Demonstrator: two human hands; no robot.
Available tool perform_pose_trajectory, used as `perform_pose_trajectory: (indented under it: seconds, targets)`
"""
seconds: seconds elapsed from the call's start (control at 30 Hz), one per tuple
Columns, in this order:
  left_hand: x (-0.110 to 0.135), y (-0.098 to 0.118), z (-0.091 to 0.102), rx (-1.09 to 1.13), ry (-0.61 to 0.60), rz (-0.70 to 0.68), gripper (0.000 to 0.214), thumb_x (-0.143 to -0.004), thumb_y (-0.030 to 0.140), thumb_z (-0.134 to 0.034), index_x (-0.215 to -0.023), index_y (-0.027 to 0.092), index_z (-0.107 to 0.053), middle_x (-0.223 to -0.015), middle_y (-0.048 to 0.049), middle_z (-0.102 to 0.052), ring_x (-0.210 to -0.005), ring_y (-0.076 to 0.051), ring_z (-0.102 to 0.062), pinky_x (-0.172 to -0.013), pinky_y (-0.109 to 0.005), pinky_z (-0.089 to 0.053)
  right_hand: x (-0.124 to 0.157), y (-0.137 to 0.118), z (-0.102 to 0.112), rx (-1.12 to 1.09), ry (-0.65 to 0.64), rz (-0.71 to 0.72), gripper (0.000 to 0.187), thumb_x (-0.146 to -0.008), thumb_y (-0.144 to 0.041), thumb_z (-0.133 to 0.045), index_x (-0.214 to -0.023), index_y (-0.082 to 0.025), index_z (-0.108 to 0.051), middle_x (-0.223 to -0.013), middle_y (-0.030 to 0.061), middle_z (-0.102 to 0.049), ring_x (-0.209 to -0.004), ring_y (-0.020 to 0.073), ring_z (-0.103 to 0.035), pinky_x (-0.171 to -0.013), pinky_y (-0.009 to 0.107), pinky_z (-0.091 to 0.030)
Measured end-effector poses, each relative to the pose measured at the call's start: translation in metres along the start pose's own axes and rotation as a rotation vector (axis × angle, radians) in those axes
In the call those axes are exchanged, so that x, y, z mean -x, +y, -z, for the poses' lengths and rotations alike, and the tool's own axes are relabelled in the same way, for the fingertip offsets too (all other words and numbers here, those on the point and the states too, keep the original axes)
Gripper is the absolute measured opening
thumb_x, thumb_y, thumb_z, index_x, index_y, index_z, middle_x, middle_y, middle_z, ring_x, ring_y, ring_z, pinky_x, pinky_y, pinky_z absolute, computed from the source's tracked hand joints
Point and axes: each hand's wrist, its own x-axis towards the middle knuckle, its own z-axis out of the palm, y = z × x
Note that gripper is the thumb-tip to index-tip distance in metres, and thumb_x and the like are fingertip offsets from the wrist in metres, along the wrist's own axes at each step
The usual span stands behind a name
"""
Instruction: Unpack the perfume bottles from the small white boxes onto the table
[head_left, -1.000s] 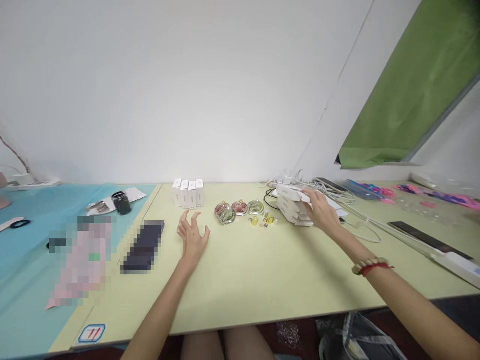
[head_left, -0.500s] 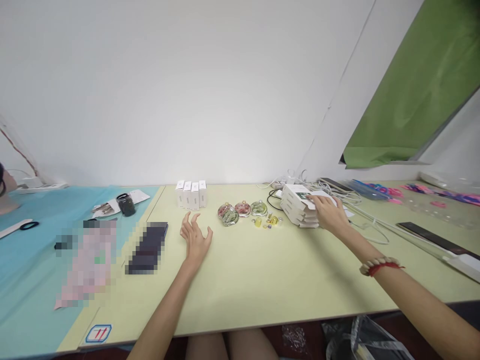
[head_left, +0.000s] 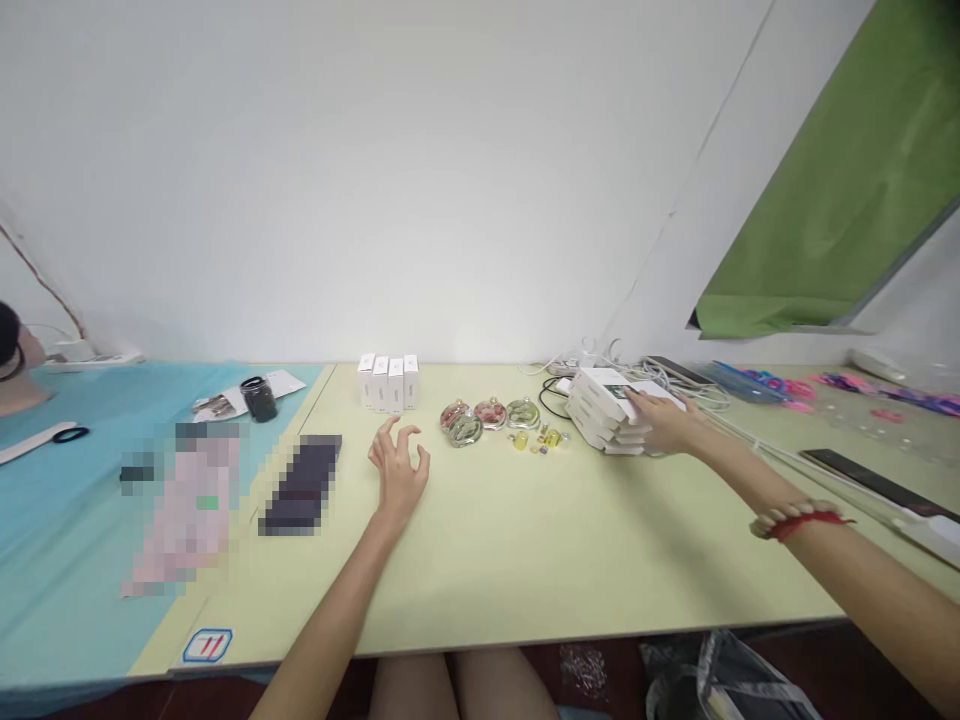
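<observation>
My right hand (head_left: 664, 420) is at the right side of a stack of flat white boxes (head_left: 600, 408). Its fingers reach over the top box, close to a dark printed patch; the thumb side is partly hidden. Empty, my left hand (head_left: 399, 468) hovers low over or rests on the table, fingers bent and apart. Behind it stand several small upright white boxes (head_left: 388, 385). Between the hands lie several round, clear bottles with red (head_left: 490, 414) and green (head_left: 523, 414) contents, and small yellow and clear caps or fittings (head_left: 551, 438).
A dark pixelated rectangle (head_left: 301, 485) and a pink pixelated item (head_left: 191, 510) lie left. A dark jar (head_left: 259, 399) stands on the blue cloth (head_left: 60, 540). White cables (head_left: 675, 380) run behind the stack. A black strip (head_left: 862, 475) lies right.
My right hand has shifted slightly right and back along the stack, its fingers flatter over the top. The left hand keeps nearly the same pose. The view has turned slightly.
</observation>
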Motion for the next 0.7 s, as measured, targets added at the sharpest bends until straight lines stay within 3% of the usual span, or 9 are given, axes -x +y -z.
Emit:
perform_pose_trajectory:
  seconds: [0.23,0.33,0.5,0.7]
  targets:
    - [0.0,-0.002,0.002,0.04,0.04,-0.035,0.021,-0.076,0.013,-0.046,-0.094,0.021,-0.055,-0.116,-0.0095,-0.045,-0.112,-0.023,-0.04,-0.09,-0.039,-0.029,-0.005,-0.014,0.015,0.016,-0.133,0.005,0.071,-0.076,-0.037,-0.045,-0.139,-0.015,-0.023,-0.143,0.0177,-0.024,-0.13,0.0275,-0.026,-0.102,0.048,-0.016]
    - [0.0,0.0,0.003,0.056,0.046,-0.04,0.021,-0.075,0.011,-0.047,-0.092,0.02,-0.055,-0.115,-0.0091,-0.046,-0.111,-0.022,-0.041,-0.089,-0.037,-0.029,-0.005,-0.028,0.025,0.032,-0.138,0.009,0.063,-0.08,-0.032,-0.037,-0.139,-0.016,-0.022,-0.144,0.0146,-0.024,-0.132,0.0235,-0.022,-0.103,0.048,-0.019]
    - [-0.002,0.005,0.006,0.081,0.03,-0.074,0.019,-0.077,0.01,-0.045,-0.089,0.02,-0.055,-0.11,-0.0074,-0.049,-0.106,-0.02,-0.044,-0.089,-0.036,-0.03,-0.002,-0.06,0.048,0.061,0.022,0.082,0.057,-0.077,-0.015,-0.032,-0.134,-0.018,-0.032,-0.136,0.0152,-0.036,-0.127,0.0235,-0.031,-0.102,0.048,-0.023]
    - [-0.004,0.007,0.008,0.112,-0.009,-0.17,0.016,-0.076,0.009,-0.046,-0.081,0.02,-0.057,-0.104,-0.0066,-0.052,-0.102,-0.019,-0.047,-0.084,-0.033,-0.034,0.0,-0.138,0.084,-0.127,0.15,0.292,0.045,-0.079,-0.025,-0.037,-0.124,-0.022,-0.045,-0.128,0.009,-0.048,-0.119,0.0248,-0.042,-0.1,0.05,-0.023]
